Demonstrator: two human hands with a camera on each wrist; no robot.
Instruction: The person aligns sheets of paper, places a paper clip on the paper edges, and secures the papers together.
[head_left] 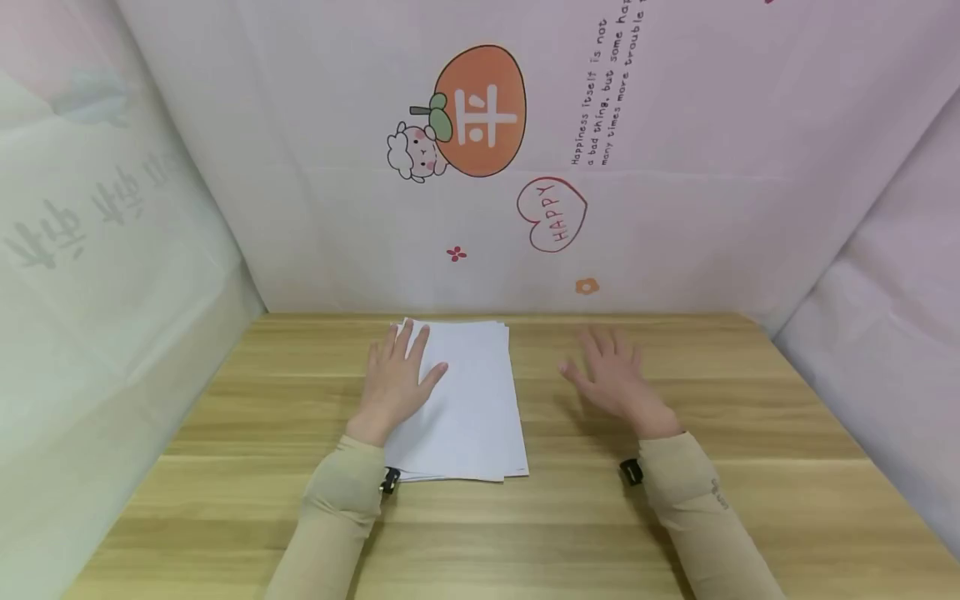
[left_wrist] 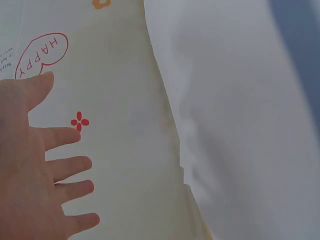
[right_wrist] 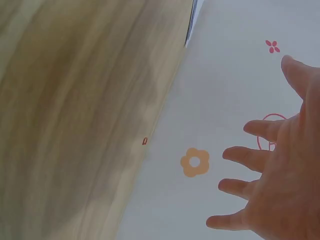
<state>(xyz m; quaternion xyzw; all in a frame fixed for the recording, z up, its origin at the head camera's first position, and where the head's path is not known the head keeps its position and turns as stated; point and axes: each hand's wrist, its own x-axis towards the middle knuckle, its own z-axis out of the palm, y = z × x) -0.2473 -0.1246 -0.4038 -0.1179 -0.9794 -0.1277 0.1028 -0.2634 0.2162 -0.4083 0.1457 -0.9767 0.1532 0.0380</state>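
A stack of white paper sheets (head_left: pixel 472 400), its edges slightly uneven, lies on the wooden table left of the middle. Over the stack's left side is my left hand (head_left: pixel 393 383), fingers spread and holding nothing. In the left wrist view that hand (left_wrist: pixel 30 165) shows its straight fingers apart from the paper (left_wrist: pixel 240 120). My right hand (head_left: pixel 615 379) hovers above the bare wood to the right of the stack, fingers spread and slightly blurred. The right wrist view shows this hand (right_wrist: pixel 285 170) with nothing between its fingers.
The wooden table (head_left: pixel 262 467) ends at a white back sheet (head_left: pixel 360 250) with printed drawings and words. White cloth walls (head_left: pixel 112 333) rise at both sides. Each wrist wears a black strapped device (head_left: pixel 632 472) below a beige sleeve (head_left: pixel 690 500).
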